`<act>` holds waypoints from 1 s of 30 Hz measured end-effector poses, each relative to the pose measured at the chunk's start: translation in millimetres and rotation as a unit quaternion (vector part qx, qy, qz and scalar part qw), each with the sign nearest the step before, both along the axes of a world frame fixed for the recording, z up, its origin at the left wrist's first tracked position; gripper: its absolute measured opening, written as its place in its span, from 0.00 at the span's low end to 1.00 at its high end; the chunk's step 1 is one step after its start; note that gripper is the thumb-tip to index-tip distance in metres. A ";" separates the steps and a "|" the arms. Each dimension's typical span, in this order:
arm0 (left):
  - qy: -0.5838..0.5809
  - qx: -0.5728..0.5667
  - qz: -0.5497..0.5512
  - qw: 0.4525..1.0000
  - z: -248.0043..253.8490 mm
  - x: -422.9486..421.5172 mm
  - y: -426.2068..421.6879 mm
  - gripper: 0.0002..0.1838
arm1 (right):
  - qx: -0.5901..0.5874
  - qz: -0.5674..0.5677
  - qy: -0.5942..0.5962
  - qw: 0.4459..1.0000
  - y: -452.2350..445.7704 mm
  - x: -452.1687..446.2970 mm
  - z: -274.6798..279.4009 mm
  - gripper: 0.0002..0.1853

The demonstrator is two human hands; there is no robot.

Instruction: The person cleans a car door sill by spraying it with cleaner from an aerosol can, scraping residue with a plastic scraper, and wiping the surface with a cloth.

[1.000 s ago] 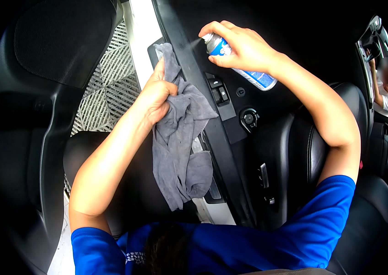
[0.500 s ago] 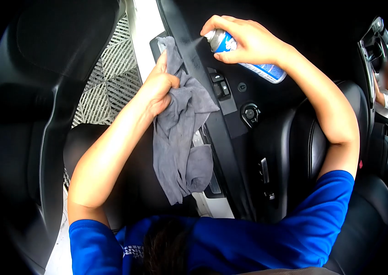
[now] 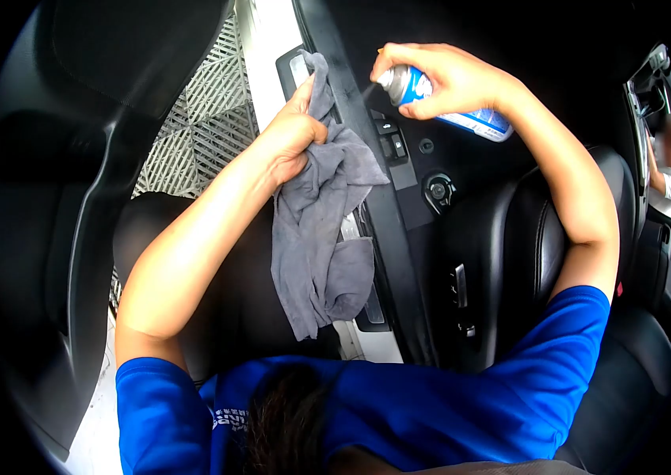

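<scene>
Bunched in my left hand [image 3: 297,136] is a grey cloth [image 3: 321,226], its fingers closed round the upper part while the rest hangs down over the door sill [image 3: 373,273]. My right hand [image 3: 462,79] is wrapped round a blue and white spray can [image 3: 478,123], tilted with its nozzle toward the left. The index finger rests at the top of the can, by the white nozzle. A faint mist shows just in front of the nozzle, above the black sill trim [image 3: 343,87]. Part of the can is hidden by my palm.
An open black car door [image 3: 50,198] stands at the left, above a grey grated floor [image 3: 207,111]. To the right is a black leather seat [image 3: 526,237]. Small switches [image 3: 392,144] and a round knob [image 3: 438,190] sit beside the sill. Another person [image 3: 668,162] shows at far right.
The view has shifted slightly, so both hands appear a little further right. Spray from the can was a longer plume before and is fainter now. Both hands keep their holds.
</scene>
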State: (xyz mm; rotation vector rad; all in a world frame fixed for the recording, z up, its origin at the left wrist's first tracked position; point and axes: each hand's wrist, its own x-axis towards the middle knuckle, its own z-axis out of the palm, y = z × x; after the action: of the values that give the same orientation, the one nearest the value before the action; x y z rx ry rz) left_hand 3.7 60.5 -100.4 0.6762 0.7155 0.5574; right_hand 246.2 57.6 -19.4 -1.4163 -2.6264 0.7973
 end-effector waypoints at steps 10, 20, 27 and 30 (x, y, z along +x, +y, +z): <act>0.005 0.008 0.009 1.000 13.2 -1.1 -5.6 0.57 | 0.047 -0.126 0.044 0.990 16.1 23.4 -5.7 0.30; 0.063 -0.036 0.080 0.994 4.1 -10.6 22.6 0.22 | 0.192 -0.470 0.013 0.862 48.9 131.3 -52.6 0.42; 0.143 0.067 0.139 0.978 3.5 13.4 32.3 0.09 | 0.099 -0.532 -0.052 0.839 42.0 137.9 -63.2 0.38; 0.121 0.022 0.117 0.985 2.3 16.7 19.6 0.10 | 0.070 -0.527 -0.067 0.844 40.3 146.9 -64.5 0.38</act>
State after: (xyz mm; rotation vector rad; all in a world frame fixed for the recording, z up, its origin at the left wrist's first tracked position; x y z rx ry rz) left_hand 20.5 80.0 -98.0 0.7129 1.0222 0.7154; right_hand 393.1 97.8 -83.9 -2.4669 -1.4369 0.3307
